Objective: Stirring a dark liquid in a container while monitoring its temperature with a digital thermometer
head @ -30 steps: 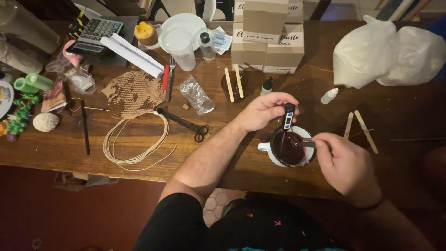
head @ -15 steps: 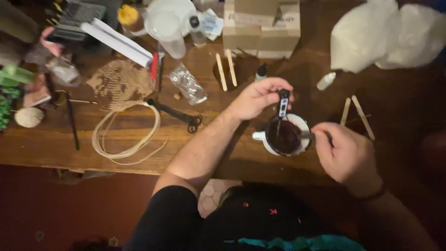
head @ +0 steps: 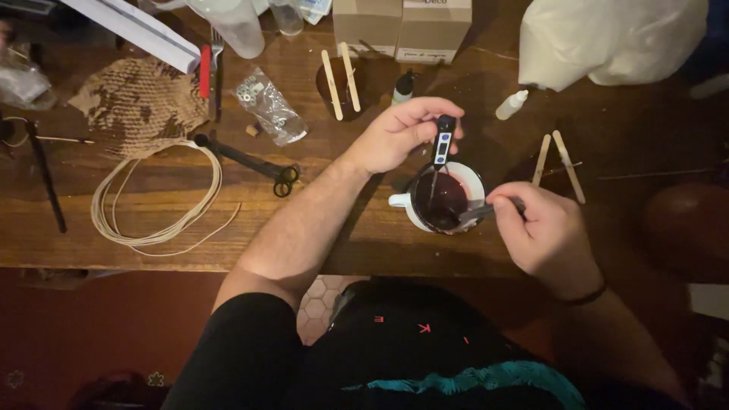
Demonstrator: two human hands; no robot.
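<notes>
We are looking down on a wooden table (head: 152, 220), with a large white plastic bag (head: 607, 42) lying at its far right edge and two cardboard boxes (head: 402, 26) standing to the left of it. On the left side a coil of pale cord (head: 156, 201) is lying beside a sheet of brown honeycomb paper (head: 137, 102), and black scissors (head: 247, 161) are resting between the cord and a small clear bag of metal parts (head: 266, 106).

Near the middle we are seeing a white mug (head: 444, 199), filled with a dark red liquid and standing close to the near edge. The left hand (head: 399, 135) is hovering just beyond the mug's far rim, pinching the black head of a probe thermometer (head: 442, 143) between thumb and fingertips, so that the thin stem is dipping down into the liquid. The right hand (head: 543, 231) is resting just right of the mug, fingers closing around a slim metal stirrer (head: 478, 212) whose end is reaching over the rim into the liquid.

Two pairs of wooden sticks (head: 340, 72) are lying on the table, one beyond the left hand and the other beyond the right hand. A small white dropper bottle (head: 511, 105) is lying beyond the mug.
</notes>
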